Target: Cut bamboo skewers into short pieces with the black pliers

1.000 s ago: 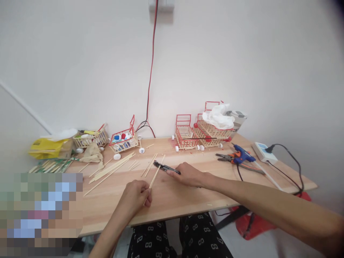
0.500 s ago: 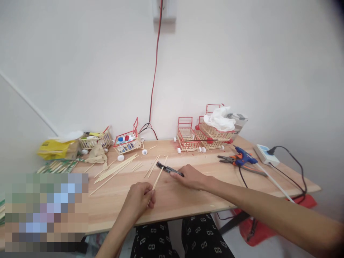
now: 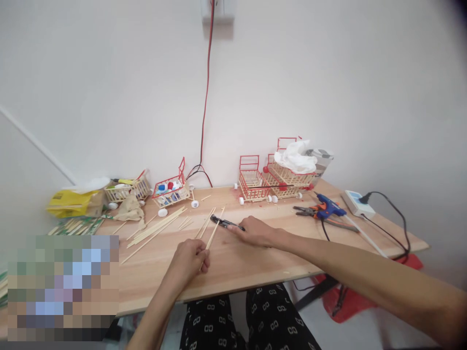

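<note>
My left hand (image 3: 189,262) is closed around the near end of a thin bamboo stick (image 3: 212,235) that slants up and away over the wooden table (image 3: 255,262). My right hand (image 3: 255,232) grips the handles of small black cutting pliers (image 3: 226,223), whose jaws meet the stick near its far end. Several more loose bamboo sticks (image 3: 156,228) lie on the table to the left.
Small stick-and-red-wire carts stand along the wall: one (image 3: 171,190) with coloured caps, another (image 3: 126,188) further left, two (image 3: 270,182) at right with white cloth (image 3: 295,156). A blue glue gun (image 3: 328,208), pliers (image 3: 304,211), a power strip (image 3: 359,203) lie right. Yellow bag (image 3: 71,203) at left.
The camera view shifted slightly. Both hands keep their grips; the pliers' jaws and the stick stay together, with the stick's far end now a little farther up the table.
</note>
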### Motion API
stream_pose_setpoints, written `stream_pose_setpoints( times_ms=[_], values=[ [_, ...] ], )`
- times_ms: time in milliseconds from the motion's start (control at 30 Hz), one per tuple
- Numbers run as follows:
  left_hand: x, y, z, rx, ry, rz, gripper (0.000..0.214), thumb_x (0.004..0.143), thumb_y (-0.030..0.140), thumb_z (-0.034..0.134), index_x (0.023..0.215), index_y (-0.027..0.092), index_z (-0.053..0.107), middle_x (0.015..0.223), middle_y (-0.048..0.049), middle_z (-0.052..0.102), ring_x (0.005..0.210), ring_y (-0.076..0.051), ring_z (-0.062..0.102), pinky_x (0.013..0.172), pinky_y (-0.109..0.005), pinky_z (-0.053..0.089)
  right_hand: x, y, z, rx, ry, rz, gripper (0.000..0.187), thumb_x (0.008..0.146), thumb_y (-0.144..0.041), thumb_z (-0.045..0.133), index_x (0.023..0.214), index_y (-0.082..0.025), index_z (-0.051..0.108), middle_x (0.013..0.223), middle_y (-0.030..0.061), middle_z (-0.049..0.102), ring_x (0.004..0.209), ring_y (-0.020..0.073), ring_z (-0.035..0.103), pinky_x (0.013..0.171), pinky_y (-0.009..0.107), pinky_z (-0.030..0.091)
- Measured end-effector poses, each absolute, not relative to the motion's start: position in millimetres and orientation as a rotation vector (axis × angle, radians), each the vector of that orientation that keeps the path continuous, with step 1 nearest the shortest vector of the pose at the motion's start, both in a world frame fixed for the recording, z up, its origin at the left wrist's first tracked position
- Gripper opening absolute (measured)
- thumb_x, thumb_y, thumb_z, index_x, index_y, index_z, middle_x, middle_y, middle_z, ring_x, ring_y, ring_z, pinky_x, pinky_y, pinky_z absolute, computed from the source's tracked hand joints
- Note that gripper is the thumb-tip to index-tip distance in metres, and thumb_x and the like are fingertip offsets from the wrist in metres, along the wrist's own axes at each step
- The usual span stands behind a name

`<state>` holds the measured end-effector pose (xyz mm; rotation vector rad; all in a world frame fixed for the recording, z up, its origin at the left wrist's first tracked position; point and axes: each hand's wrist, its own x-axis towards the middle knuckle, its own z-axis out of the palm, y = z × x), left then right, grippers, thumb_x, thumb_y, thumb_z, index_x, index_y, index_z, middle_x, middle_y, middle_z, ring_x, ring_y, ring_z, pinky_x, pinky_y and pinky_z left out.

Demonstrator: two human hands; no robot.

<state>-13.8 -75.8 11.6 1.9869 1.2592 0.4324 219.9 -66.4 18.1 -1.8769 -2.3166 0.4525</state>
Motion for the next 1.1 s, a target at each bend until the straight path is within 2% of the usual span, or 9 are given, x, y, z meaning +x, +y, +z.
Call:
stream_pose_setpoints(
  times_ms=[100,300,500,667,867,1000,1100],
  values=[
    [-14.3,-76.1,12.1,1.955,1.259,0.404,0.026,0.075,0.029,0.042,0.057,0.018,0.056,0.051,-0.0007,0.063,0.051,-0.014,0.06,0.056,-0.023,0.044,219.8,-66.0,19.0,-1.849,-2.338,0.459,0.077,0.082,-0.072,0.02,0.067,-0.012,0.065,0.064,0.0115,0.063,0.054,0.0165,0.052,0.05,0.027,0.027],
    [-14.9,-82.3,15.6,1.958,1.243,0.438,0.026,0.075,0.029,0.042,0.057,0.018,0.057,0.052,-0.001,0.064,0.052,-0.015,0.061,0.057,-0.024,0.044,220.8,-70.2,20.1,-1.795,-2.349,0.497,0.077,0.086,-0.069,0.015,0.062,-0.012,0.062,0.055,0.0076,0.056,0.049,0.0126,0.043,0.049,0.026,0.024],
    [-15.5,-90.5,20.3,1.952,1.233,0.489,0.026,0.075,0.026,0.041,0.056,0.018,0.057,0.051,-0.0009,0.064,0.052,-0.015,0.062,0.058,-0.024,0.045,220.6,-78.8,18.7,-1.739,-2.314,0.498,0.07,0.088,-0.064,0.02,0.062,-0.012,0.059,0.055,0.0049,0.054,0.05,0.0113,0.039,0.051,0.025,0.023],
    [-13.6,-89.6,19.1,1.871,1.198,0.522,0.026,0.076,0.026,0.04,0.056,0.019,0.054,0.053,-0.0011,0.063,0.051,-0.015,0.061,0.056,-0.025,0.045,215.9,-82.8,19.7,-1.71,-2.248,0.511,0.067,0.09,-0.06,0.019,0.063,-0.012,0.058,0.058,0.0049,0.056,0.052,0.012,0.042,0.051,0.025,0.025],
    [-24.9,-81.7,10.0,1.668,1.176,0.545,0.025,0.078,0.034,0.042,0.061,0.019,0.051,0.057,-0.0017,0.062,0.052,-0.016,0.06,0.049,-0.025,0.044,218.6,-81.9,19.2,-1.757,-2.048,0.684,0.065,0.086,-0.065,0.025,0.057,-0.014,0.053,0.053,0.0044,0.055,0.049,0.0129,0.046,0.05,0.024,0.03],
    [-47.3,-65.5,18.1,1.836,1.313,0.594,0.027,0.081,0.034,0.042,0.063,0.019,0.053,0.057,-0.0003,0.061,0.055,-0.015,0.059,0.057,-0.025,0.042,229.8,-67.9,11.4,-1.704,-1.671,0.945,0.068,0.085,-0.069,0.018,0.056,-0.016,0.049,0.047,0.003,0.052,0.043,0.0125,0.049,0.047,0.023,0.036],
    [-45.5,-49.6,26.0,2.066,1.52,0.658,0.023,0.081,0.03,0.043,0.065,0.019,0.055,0.061,-0.0008,0.06,0.062,-0.016,0.057,0.061,-0.026,0.038,230.1,-48.6,8.6,-1.534,-1.535,1.019,0.067,0.084,-0.07,0.019,0.06,-0.015,0.05,0.05,0.0034,0.054,0.044,0.0126,0.052,0.046,0.023,0.039]
  ],
)
